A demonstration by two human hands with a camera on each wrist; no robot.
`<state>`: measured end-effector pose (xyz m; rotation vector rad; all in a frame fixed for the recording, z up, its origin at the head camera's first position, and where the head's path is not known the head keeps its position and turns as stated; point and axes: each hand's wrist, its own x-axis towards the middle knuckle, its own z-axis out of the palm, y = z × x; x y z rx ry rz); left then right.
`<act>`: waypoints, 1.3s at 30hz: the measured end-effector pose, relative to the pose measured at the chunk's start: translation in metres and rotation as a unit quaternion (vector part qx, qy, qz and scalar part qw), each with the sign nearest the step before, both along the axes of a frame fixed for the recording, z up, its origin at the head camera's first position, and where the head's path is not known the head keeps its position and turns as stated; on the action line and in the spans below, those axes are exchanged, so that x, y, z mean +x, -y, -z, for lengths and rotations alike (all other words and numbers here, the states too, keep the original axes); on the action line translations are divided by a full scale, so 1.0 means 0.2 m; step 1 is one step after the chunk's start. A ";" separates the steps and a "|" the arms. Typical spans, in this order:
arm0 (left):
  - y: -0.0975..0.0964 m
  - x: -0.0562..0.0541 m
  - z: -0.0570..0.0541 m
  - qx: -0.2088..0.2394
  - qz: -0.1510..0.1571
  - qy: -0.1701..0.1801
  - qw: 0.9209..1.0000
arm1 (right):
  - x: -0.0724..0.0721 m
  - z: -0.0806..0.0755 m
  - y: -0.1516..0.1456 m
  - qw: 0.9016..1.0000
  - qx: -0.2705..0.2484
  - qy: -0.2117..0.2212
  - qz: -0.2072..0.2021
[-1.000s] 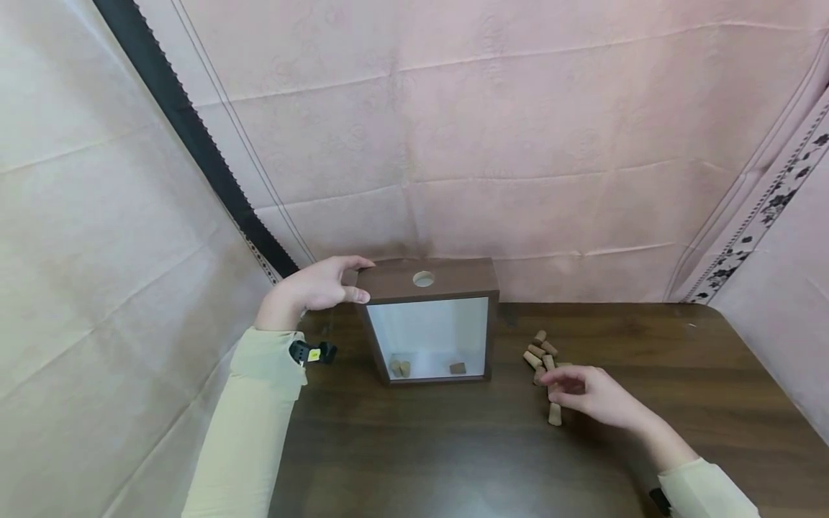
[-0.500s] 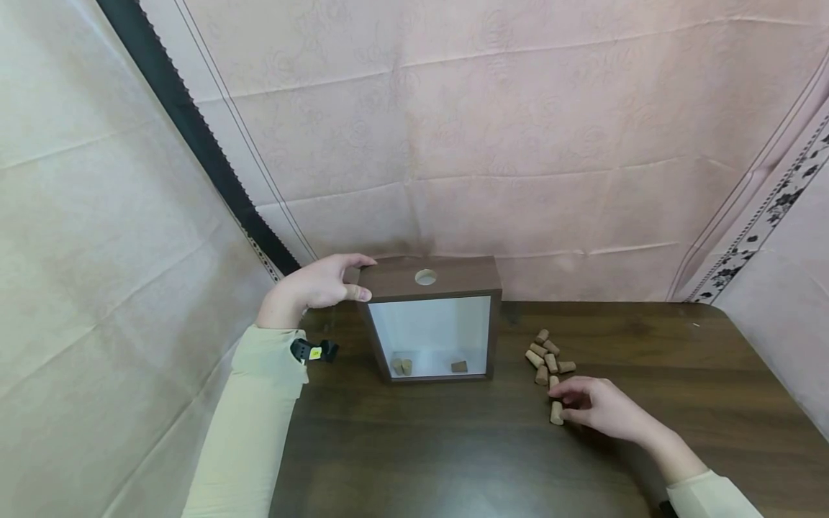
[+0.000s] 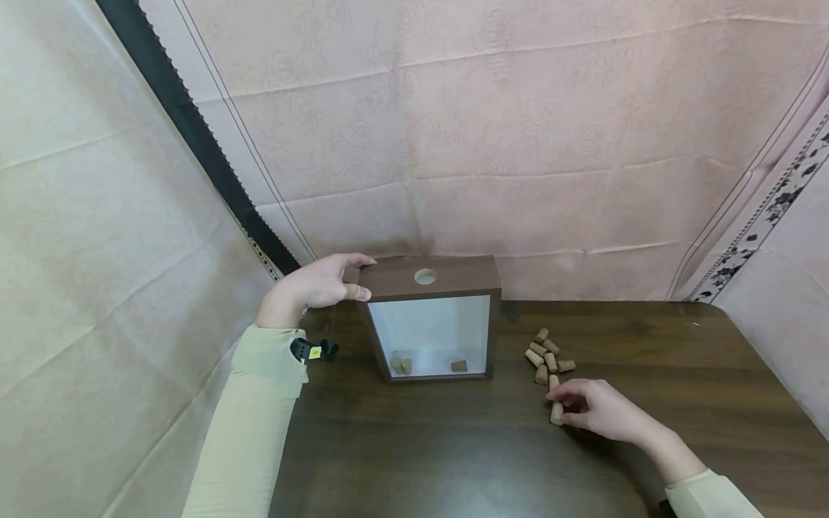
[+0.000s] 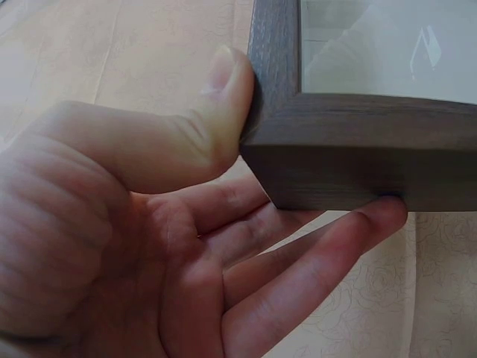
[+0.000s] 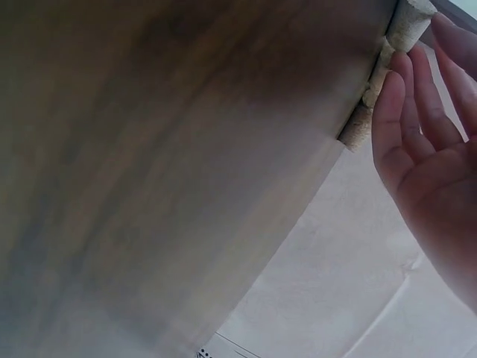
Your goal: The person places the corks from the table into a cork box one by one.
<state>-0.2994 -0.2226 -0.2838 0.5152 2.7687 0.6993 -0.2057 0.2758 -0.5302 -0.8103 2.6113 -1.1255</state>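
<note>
A brown box-shaped frame [image 3: 456, 275] with a clear front and a round hole [image 3: 425, 276] in its top stands upright on the table. My left hand [image 3: 316, 285] grips its upper left corner, thumb on the front edge and fingers behind, as the left wrist view shows at the wooden corner [image 4: 358, 175]. Several corks lie right of the box. My right hand [image 3: 602, 410] pinches the nearest cork [image 3: 556, 416] between thumb and fingertips, close over the table. In the right wrist view the thumb tip meets that cork [image 5: 408, 24].
Inside the box, a few corks [image 3: 458, 366] lie at the bottom behind the clear front. A loose pile of corks [image 3: 550, 362] sits just beyond my right hand. Pale cloth [image 3: 550, 144] hangs behind the dark wooden table [image 3: 421, 453] and along both sides.
My right hand has come nearer along the line of corks, its fingertips now at the nearest one. A cork farther back has come into sight. The left hand stays on the box.
</note>
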 end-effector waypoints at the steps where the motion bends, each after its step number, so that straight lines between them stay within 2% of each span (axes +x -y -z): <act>1: 0.00 0.00 0.00 0.000 -0.001 0.001 1.000 | 0.00 0.00 0.00 1.000 0.000 0.001 0.000; 19: 0.00 0.01 -0.01 0.007 0.001 0.002 1.000 | 0.01 0.01 0.00 0.998 0.049 -0.015 -0.018; 28: 0.00 0.01 -0.01 0.005 0.003 -0.003 1.000 | 0.02 0.01 0.03 0.998 0.061 -0.007 -0.026; 39: 0.00 0.00 0.00 0.000 0.004 0.000 1.000 | 0.03 0.01 0.03 0.997 0.075 0.008 -0.012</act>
